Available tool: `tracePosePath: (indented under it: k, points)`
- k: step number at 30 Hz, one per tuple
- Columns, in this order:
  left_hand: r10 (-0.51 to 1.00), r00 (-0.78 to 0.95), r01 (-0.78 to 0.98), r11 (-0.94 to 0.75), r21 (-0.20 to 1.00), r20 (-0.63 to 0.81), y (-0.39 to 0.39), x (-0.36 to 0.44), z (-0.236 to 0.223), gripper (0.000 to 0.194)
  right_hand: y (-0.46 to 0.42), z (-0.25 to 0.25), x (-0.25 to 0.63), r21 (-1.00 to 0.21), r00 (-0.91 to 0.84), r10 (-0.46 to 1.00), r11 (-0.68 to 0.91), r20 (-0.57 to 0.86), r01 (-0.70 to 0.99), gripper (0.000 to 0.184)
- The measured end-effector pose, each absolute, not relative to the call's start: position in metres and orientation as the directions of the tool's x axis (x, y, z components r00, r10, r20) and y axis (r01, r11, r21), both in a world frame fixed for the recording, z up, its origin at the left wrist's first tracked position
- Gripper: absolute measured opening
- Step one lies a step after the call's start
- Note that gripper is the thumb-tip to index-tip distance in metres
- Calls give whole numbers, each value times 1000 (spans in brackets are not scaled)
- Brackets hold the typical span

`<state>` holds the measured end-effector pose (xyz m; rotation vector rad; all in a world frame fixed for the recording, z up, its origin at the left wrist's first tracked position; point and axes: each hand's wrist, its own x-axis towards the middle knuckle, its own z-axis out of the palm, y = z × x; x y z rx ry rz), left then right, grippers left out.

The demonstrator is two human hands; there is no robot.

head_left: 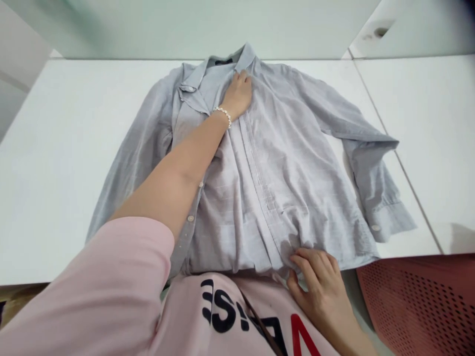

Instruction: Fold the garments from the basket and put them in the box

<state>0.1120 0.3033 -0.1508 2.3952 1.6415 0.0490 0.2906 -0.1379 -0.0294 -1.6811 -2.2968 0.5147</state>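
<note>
Okay, grey button-front shirt (282, 168) lies face up on the white surface (74, 148), collar (196, 74) toward the far edge, hem (256, 269) hanging at or just past the near edge against the person's pink sweatshirt (222, 316). Left hand (237, 94) sits flat on the shirt's front just below the collar, left fingers (241, 79) pressed together, with a pearl bracelet (222, 116) on the wrist. Right hand (319, 287) is at the hem near the near edge, right fingers (309, 262) curled over the cloth and slightly spread; whether they actually pinch it, cannot tell. One sleeve runs down beside the left forearm, partly hidden; the other sleeve (356, 133) lies out toward the right, its cuff (386, 220) well short of the surface's right edge. Risks: the hem sits so close to the near edge that a hard tug could drag the shirt off; pulling against the flat left hand could skew the front panels or crease the cloth; the loose cuff could flop over a seam (404, 173) in the surface or snag; the bracelet could catch on the buttons (190, 218).
</note>
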Motion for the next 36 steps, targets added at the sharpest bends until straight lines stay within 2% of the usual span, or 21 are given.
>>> tracePosePath:
  k: [4,8,13,16,18,20,22,24,27,29,32,36]
  points:
    - [919,384,897,-347,274,-92,298,106,-154,51,-129,-16,293,-510,-277,960,257,38,821,14]
    - [912,393,882,-338,327,-117,296,100,-153,56,-126,-7,288,-602,-305,946,309,113,736,21]
    - [893,412,874,-331,356,-181,301,98,-151,60,-128,-13,273,-670,-457,888,310,-48,674,24]
    - [884,421,872,-333,359,-203,304,97,-150,60,-123,-12,275,-733,-510,849,259,-137,629,16]
    - [877,431,869,-340,359,-214,307,95,-150,60,-117,-6,281,-807,-567,808,221,-163,547,8]
    - [869,441,866,-347,360,-223,309,92,-150,60,-107,-3,287,-830,-548,826,212,-130,517,10]
    - [865,451,861,-356,364,-221,311,89,-150,60,-97,-7,290,-761,-442,895,245,-62,601,9]
    - [865,457,856,-365,367,-207,312,88,-151,59,-88,-20,288,-634,-387,922,301,3,712,22]
    - [867,457,855,-367,366,-199,312,88,-153,60,-85,-45,280,-436,-446,895,396,-13,808,47]
    - [869,453,858,-363,364,-199,311,88,-153,59,-93,-56,278,-336,-474,879,431,-54,837,55]
    - [873,448,858,-360,368,-191,310,89,-153,59,-115,-57,283,-298,-500,860,453,-101,840,58]
    - [880,437,862,-350,368,-186,310,89,-157,61,-132,-41,302,-332,-518,847,457,-122,825,59]
